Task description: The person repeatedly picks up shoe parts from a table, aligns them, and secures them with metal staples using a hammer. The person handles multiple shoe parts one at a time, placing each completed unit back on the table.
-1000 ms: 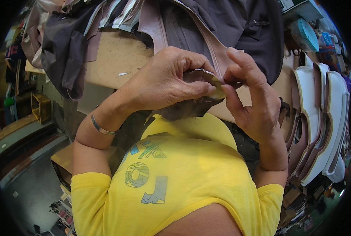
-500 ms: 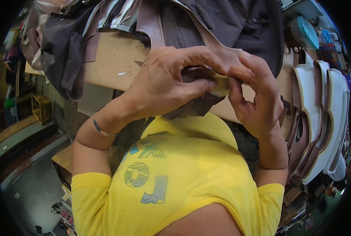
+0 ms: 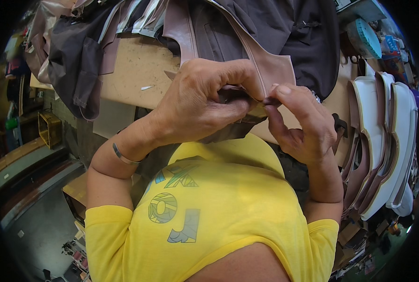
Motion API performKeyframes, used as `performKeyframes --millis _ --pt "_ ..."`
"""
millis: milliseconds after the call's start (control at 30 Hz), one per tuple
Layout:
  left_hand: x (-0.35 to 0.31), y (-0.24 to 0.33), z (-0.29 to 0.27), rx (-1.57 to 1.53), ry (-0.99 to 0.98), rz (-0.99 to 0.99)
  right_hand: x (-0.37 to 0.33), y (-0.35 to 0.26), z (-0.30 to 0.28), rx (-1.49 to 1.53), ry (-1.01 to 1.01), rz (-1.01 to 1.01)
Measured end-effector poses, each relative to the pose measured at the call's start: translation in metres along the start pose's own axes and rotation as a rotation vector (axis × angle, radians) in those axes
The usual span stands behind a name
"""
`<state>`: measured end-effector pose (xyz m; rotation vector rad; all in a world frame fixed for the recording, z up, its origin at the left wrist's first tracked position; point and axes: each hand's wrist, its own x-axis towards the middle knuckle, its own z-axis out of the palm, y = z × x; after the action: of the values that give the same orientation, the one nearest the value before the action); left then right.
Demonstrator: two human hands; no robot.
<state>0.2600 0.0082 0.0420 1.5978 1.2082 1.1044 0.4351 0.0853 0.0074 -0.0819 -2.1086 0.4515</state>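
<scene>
My left hand (image 3: 195, 101) is closed on a dark brown piece of material (image 3: 235, 131), with the thumb below and the index finger reaching over its top. Thumb and index finger of my right hand (image 3: 308, 127) pinch the edge of this piece, close to my left fingertips. Much of the piece is hidden behind my fingers. Just beyond them lies a smooth mauve-pink leather-like panel (image 3: 281, 70) with a stitched seam, joined to a large spread of dark fabric (image 3: 313, 51).
The tan work table (image 3: 134, 66) bears a small white scrap (image 3: 146, 88). Stacked white and mauve curved pieces (image 3: 378, 141) stand at the right. A round turquoise-rimmed container (image 3: 367, 40) is at the far right, and a yellow crate (image 3: 47, 129) sits low at the left.
My right hand's fingers have drawn down and left, and they now pinch close to my left fingertips. More of the pink panel's corner shows. The left hand has barely shifted.
</scene>
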Motion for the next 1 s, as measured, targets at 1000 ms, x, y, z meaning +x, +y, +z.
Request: performKeyframes --millis 1000 --pt "-0.004 -0.005 0.002 0.201 0.037 0.134 0.01 -0.007 -0.014 0.313 -0.187 0.497"
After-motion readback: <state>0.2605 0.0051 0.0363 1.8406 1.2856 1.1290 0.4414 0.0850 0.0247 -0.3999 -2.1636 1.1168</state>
